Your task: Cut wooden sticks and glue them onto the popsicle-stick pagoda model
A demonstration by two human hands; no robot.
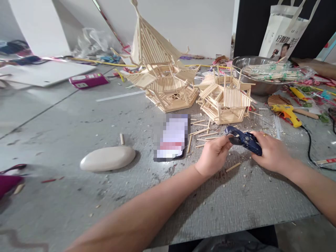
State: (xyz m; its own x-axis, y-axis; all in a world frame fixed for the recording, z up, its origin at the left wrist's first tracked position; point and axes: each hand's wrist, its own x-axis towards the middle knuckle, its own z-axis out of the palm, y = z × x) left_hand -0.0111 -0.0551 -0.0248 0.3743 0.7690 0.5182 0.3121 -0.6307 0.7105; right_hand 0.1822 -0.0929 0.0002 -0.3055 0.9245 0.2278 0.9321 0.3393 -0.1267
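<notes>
My right hand (271, 152) is wrapped round dark blue, worn hand cutters (243, 139), which point to the left. At their jaw end, my left hand (212, 156) is closed in a pinch. Whatever sits between those fingertips is hidden. Beneath the hands a short wooden stick (233, 167) lies on the grey table. Several more cut sticks (207, 134) are scattered to the left, just past my left hand. Beyond them stands a small stick-built model (223, 103), and left of it a taller one with a pointed stick roof (152, 43).
A phone (173, 136) and a smooth whitish oval object (107, 158) lie to the left. On the right are a yellow glue gun (287, 113) with a black cord and a metal bowl (262, 87) of bagged sticks. A purple packet (88, 80) is farther back.
</notes>
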